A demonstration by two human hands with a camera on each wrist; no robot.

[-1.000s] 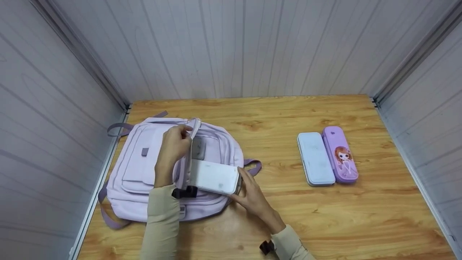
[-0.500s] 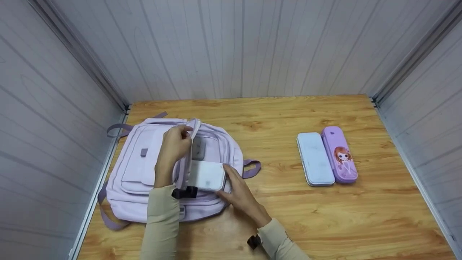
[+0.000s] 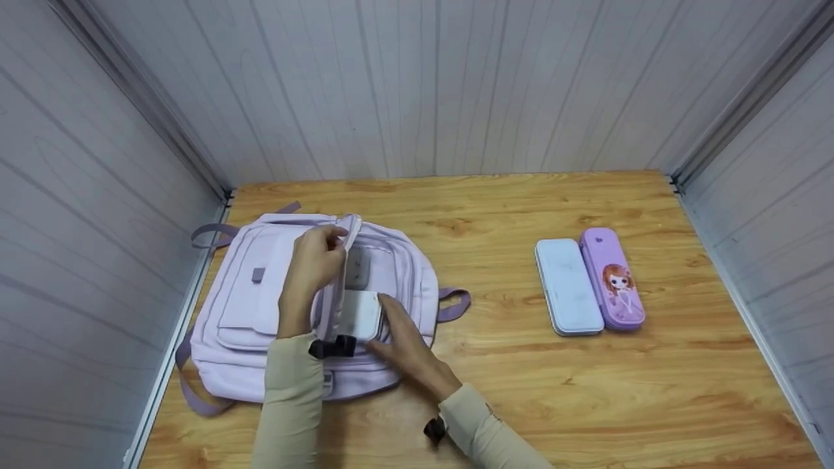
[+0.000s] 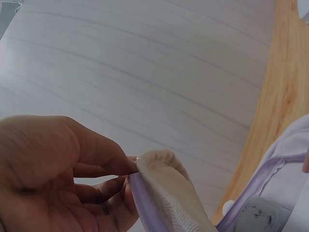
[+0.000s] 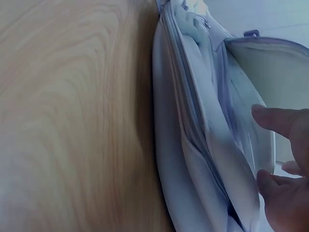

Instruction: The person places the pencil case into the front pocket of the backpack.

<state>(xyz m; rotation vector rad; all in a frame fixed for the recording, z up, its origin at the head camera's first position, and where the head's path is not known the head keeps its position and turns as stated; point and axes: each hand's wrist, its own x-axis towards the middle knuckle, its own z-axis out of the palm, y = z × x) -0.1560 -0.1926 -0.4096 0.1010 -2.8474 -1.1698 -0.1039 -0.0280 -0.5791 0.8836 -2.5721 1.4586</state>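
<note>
The white case [image 3: 362,314] sits most of the way inside the lilac backpack [image 3: 254,306] at the tabletop's [image 3: 521,391] left end. Your left hand [image 3: 311,267] pinches the flap's edge and lifts it; your right hand [image 3: 407,342] presses the case's outer end with straight fingers. You're mid-insertion, I judge: next comes a push along the pocket, flap held high so the corner doesn't snag.

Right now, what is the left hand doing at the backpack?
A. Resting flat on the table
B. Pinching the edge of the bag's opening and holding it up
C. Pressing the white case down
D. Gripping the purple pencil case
B: in the left wrist view the left hand pinches the lilac-trimmed edge of the backpack, lifting it open.
</note>
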